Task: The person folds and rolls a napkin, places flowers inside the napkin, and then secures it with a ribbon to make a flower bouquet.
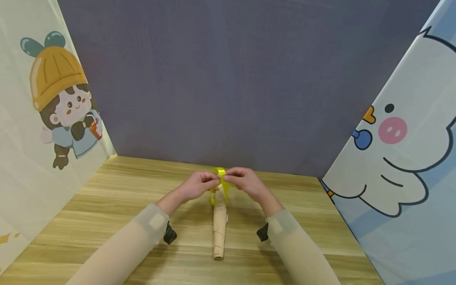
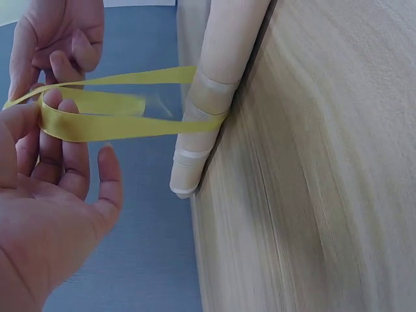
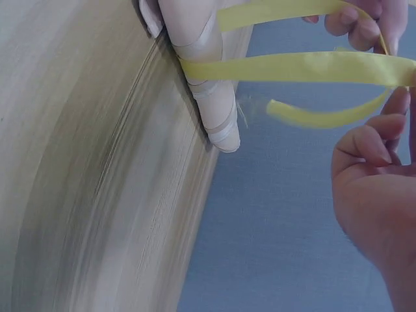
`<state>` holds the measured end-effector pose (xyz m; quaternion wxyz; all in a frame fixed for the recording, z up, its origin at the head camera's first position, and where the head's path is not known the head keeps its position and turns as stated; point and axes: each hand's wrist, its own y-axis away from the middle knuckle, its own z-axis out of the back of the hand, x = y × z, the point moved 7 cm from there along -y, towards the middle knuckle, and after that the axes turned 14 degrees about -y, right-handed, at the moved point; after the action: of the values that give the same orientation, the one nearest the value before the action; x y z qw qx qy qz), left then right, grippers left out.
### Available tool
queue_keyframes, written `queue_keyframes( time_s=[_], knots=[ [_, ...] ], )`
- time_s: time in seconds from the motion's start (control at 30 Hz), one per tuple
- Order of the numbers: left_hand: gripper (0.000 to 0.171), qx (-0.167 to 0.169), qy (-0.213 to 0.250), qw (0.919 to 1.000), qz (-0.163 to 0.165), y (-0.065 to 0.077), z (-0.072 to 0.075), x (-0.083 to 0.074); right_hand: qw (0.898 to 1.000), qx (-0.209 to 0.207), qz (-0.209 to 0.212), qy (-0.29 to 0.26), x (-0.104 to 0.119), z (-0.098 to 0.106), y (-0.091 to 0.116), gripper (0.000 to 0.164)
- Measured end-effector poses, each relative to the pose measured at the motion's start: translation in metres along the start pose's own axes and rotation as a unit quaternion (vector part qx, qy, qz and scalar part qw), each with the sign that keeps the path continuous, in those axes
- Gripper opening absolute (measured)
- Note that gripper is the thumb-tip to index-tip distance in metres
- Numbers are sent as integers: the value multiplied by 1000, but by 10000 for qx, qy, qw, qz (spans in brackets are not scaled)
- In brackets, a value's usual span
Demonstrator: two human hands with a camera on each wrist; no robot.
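My left hand [image 1: 196, 186] and my right hand [image 1: 247, 181] meet over the far end of a long, slender beige roll [image 1: 219, 229] lying on the table. A yellow ribbon [image 2: 110, 127] passes round the roll and rises to my fingers. In the left wrist view, my left thumb and fingers pinch a bend of it. My right hand [image 3: 370, 172] pinches the ribbon close by, partly cut off at the right wrist view's edge. One ribbon end hangs loose between the hands and the roll. The fingertips partly hide where the strands cross.
The wood-grain table [image 1: 117, 198] meets a dark grey-blue panel [image 1: 221, 87] just beyond the hands. Side panels with cartoon prints [image 1: 67, 103] stand at left and right. A black wrist camera [image 1: 170, 234] sits under each sleeve.
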<state>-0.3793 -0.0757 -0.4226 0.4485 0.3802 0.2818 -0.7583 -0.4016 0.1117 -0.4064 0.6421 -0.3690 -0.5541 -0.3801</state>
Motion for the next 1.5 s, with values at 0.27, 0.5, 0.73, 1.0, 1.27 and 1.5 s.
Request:
queue_keyframes(
  time_s=[0.27,0.5,0.73,1.0,1.27,1.5],
  knots=[
    [30,58,165,9998,-14,-1,-3,1,9999,-86,10,-116,-4,-6,-7,25],
    [27,38,498,9988,-11,-4,-10,3,9994,-228,-40,-270,-8,-8,-10,24],
    [29,-118,452,9989,58,-6,-13,7,9992,-222,-16,-327,-11,-9,-11,28],
    [27,-38,1012,9947,173,-8,-14,15,9979,-41,-376,-525,-24,4,-7,43],
    [28,18,1150,9932,198,-9,-13,15,9959,272,-753,-427,-34,16,1,45],
    [28,0,1175,9928,250,-8,-12,14,9933,429,-971,-462,-39,22,5,34]
  ],
)
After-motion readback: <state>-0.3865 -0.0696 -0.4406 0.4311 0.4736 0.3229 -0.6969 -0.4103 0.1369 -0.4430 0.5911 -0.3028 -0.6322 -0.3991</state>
